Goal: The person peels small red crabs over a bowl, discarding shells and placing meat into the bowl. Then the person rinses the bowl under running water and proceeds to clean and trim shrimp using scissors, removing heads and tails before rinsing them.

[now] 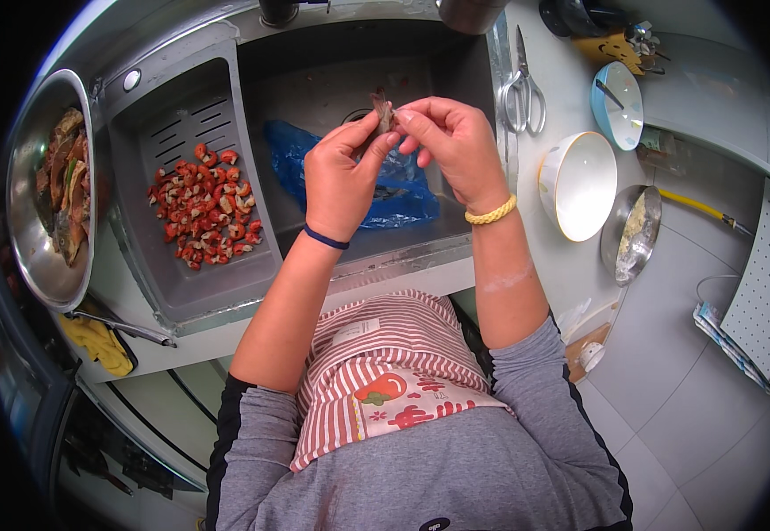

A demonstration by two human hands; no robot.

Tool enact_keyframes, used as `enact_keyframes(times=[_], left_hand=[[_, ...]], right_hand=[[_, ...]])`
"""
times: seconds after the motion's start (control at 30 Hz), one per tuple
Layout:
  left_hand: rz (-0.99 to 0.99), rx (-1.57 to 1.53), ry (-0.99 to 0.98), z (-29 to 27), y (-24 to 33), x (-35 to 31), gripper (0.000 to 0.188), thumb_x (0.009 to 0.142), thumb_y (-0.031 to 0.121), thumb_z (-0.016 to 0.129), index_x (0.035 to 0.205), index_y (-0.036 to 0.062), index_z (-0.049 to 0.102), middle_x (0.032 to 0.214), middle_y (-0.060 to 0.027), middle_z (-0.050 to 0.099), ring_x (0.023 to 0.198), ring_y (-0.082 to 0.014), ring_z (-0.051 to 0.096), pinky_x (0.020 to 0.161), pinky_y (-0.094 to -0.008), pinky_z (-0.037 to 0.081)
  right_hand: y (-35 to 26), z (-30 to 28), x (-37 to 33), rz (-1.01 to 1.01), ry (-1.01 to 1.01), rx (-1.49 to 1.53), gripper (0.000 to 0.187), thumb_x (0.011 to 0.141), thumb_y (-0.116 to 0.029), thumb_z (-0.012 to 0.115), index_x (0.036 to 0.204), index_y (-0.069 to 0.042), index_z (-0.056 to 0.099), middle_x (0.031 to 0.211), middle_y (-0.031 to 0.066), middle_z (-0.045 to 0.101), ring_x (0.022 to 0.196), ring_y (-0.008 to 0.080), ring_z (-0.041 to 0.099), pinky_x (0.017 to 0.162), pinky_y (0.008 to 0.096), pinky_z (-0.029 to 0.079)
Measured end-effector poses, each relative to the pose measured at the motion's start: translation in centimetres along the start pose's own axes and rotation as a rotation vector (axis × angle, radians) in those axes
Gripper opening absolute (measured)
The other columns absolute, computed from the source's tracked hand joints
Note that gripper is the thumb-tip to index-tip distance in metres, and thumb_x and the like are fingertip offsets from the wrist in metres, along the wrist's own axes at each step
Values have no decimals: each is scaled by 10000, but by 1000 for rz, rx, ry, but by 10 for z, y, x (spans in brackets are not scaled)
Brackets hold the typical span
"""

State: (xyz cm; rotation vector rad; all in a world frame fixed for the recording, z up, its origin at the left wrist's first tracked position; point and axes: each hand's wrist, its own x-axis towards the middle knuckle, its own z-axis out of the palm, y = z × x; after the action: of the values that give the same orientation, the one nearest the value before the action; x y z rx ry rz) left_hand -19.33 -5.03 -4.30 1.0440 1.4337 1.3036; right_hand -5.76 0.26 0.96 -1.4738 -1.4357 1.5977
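The small grey-brown raw shrimp (383,111) sits upper centre over the grey sink (332,88), pinched between my hands, left hand (339,181) below-left, right hand (452,146) right, both equally close; its long axis runs near vertical, one end pointing up-frame.

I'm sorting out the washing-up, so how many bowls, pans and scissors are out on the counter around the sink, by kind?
Metal pan with scraps, left of sink: 1
White bowl: 1
Light blue bowl: 1
Small metal bowl: 1
Scissors: 1
Total: 5
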Motion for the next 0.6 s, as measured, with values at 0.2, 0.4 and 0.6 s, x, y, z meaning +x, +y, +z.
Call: enact_keyframes(times=[0.2, 0.4, 0.6], left_hand=[[5, 48, 18, -1, 0, -1, 300, 808, 113, 741, 1062, -34, 677, 918, -158, 696, 753, -173, 673, 677, -251, 521], [-113, 36, -43, -3, 5, -2, 311, 853, 84, 707, 1129, -47, 648, 959, -71, 686, 848, -82, 617, 736, -213, 502], [-181, -128, -31, -3, -1, -1, 336, 840, 139, 725, 1126, -23, 658, 922, -117, 707, 811, -113, 660, 700, -227, 513]], right_hand=[[7, 10, 1, -32, 63, 54, 146, 880, -135, 672, 887, 11, 665, 740, 19, 653, 635, 42, 579, 549, 168, 450], [15, 14, 3, -11, 81, 169, 144, 905, -142, 644, 873, -2, 633, 723, -23, 593, 637, 30, 528, 539, 175, 431], [17, 11, 4, 99, -9, 350, 102, 942, -139, 592, 956, -38, 589, 774, -29, 551, 646, 14, 464, 484, 142, 348]])
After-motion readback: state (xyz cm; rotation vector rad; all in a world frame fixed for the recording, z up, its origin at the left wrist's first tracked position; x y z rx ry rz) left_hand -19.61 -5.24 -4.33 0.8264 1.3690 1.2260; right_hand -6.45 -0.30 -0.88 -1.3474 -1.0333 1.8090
